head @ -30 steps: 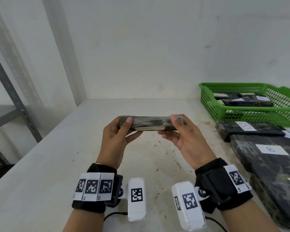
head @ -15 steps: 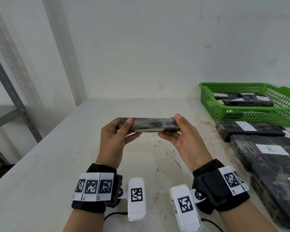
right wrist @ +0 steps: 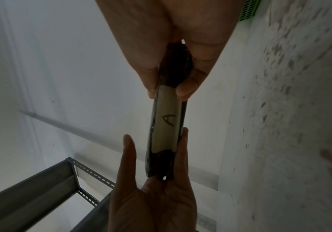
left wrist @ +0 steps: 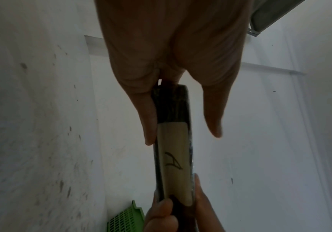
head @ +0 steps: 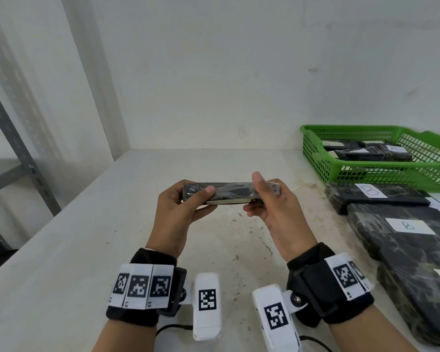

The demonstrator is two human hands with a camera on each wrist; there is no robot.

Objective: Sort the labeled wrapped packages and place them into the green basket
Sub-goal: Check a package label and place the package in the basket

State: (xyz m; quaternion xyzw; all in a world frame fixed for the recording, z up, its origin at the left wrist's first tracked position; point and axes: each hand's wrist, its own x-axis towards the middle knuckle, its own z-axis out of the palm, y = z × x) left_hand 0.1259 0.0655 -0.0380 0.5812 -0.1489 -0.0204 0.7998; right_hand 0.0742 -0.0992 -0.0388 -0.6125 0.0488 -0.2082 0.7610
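Both hands hold one dark wrapped package [head: 229,193] level in the air above the middle of the white counter [head: 61,262], one hand at each end. The left hand [head: 178,214] pinches its end, with the thumb laid over the top face and the fingers curled beneath. The right hand [head: 272,207] clamps the other end between an upright thumb on the near side and fingers behind. The package's underside carries a pale label [right wrist: 168,119] with a handwritten "A", which shows only in the wrist views, facing down towards the counter. At the counter's far right corner stands the green basket [head: 315,158], against the wall, with several dark labelled packages [head: 371,153] lying flat inside it. Just in front of the basket, along the right edge, lie larger dark wrapped packages [head: 404,250], two with white labels marked "B" [head: 408,226], well apart from the hands. Beyond the counter's left edge stands a grey metal shelf frame [head: 15,148].
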